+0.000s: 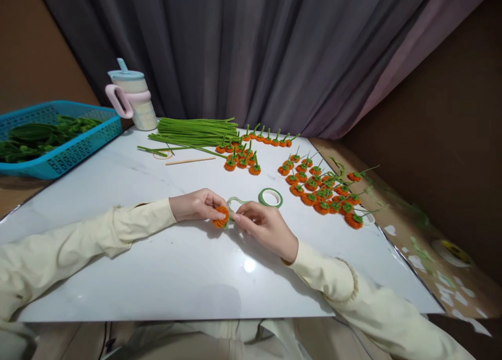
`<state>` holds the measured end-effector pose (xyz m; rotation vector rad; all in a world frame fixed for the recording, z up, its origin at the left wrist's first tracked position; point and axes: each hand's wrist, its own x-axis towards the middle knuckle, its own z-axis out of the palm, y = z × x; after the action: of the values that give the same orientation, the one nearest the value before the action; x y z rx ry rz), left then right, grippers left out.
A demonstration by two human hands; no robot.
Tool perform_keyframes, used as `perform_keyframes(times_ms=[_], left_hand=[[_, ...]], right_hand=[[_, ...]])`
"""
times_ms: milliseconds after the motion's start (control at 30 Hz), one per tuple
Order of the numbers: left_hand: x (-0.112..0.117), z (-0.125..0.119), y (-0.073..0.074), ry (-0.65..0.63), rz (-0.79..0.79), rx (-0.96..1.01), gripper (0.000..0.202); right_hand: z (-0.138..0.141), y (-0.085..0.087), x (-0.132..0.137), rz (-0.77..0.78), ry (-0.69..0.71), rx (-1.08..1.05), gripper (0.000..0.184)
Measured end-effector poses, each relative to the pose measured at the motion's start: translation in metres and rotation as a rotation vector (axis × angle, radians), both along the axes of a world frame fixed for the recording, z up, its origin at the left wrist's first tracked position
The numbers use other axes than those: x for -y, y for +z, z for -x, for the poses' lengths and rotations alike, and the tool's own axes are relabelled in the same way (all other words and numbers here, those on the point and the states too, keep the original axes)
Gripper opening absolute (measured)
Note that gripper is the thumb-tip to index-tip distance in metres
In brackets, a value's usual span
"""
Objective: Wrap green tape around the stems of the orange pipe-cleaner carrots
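Note:
Between the thumb and fingers of my left hand [197, 204] is a small orange pumpkin [220, 217] of fuzzy pipe cleaner, tilted so its green part points towards my right hand. My right hand [270, 230] is closed in a pinch right beside it, on a strip of green tape [236, 199] that loops up between the two hands. Just behind my right hand the green tape roll [280, 199] lies flat on the table. My right fingertips partly hide where the strip meets the pumpkin.
Green pipe cleaners [196, 131] lie piled at the back near a thin wooden stick [190, 161]. Several pumpkins with thick stems [230, 165] stand behind my hands; more with thin wires [312, 184] stand right. A tumbler [143, 111] and blue basket [84, 144] are left. Paper scraps [416, 263] lie right.

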<state>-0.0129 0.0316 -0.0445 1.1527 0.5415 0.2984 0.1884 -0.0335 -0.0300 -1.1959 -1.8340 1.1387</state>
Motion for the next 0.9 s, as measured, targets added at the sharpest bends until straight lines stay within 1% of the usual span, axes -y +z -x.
perform_keyframes(times_ms=[67, 133, 167, 233, 300, 400, 533, 600, 700, 767, 833, 900], left_hand=[[0.0, 0.0, -0.001, -0.004, 0.0, 0.001, 0.023], [0.0, 0.0, -0.001, 0.001, 0.005, 0.008, 0.023], [-0.001, 0.0, -0.001, 0.003, 0.008, 0.012, 0.023], [-0.001, 0.0, -0.002, 0.003, 0.013, 0.021, 0.023], [-0.001, 0.0, -0.002, -0.009, 0.014, 0.021, 0.021], [-0.001, 0.0, -0.001, -0.032, -0.01, -0.001, 0.019], [0.0, -0.001, 0.001, -0.046, -0.044, -0.022, 0.019], [0.0, -0.002, 0.001, -0.047, -0.046, -0.031, 0.019], [0.0, -0.002, 0.001, -0.047, -0.047, -0.029, 0.02], [0.0, -0.002, 0.001, -0.046, -0.039, -0.02, 0.019], [0.0, -0.002, 0.002, -0.049, -0.036, -0.019, 0.019], [0.0, -0.003, 0.003, -0.054, -0.055, -0.032, 0.018]], right_hand=[[-0.003, 0.003, -0.001, -0.247, -0.035, 0.061, 0.022], [-0.005, 0.005, -0.002, -0.432, -0.004, 0.09, 0.019], [-0.005, 0.006, -0.003, -0.488, 0.031, 0.099, 0.019], [-0.006, 0.006, -0.004, -0.53, 0.092, 0.119, 0.016], [-0.006, 0.005, -0.005, -0.503, 0.131, 0.131, 0.013], [-0.005, 0.003, -0.008, -0.419, 0.164, 0.115, 0.006], [-0.005, 0.004, -0.011, -0.311, 0.163, 0.11, 0.007], [-0.005, 0.004, -0.012, -0.315, 0.138, 0.14, 0.01], [-0.006, 0.007, -0.01, -0.398, 0.084, 0.15, 0.007], [-0.007, 0.009, -0.01, -0.42, 0.08, 0.128, 0.007], [-0.009, 0.01, -0.01, -0.359, 0.122, 0.118, 0.011], [-0.011, 0.012, -0.012, -0.256, 0.176, 0.124, 0.017]])
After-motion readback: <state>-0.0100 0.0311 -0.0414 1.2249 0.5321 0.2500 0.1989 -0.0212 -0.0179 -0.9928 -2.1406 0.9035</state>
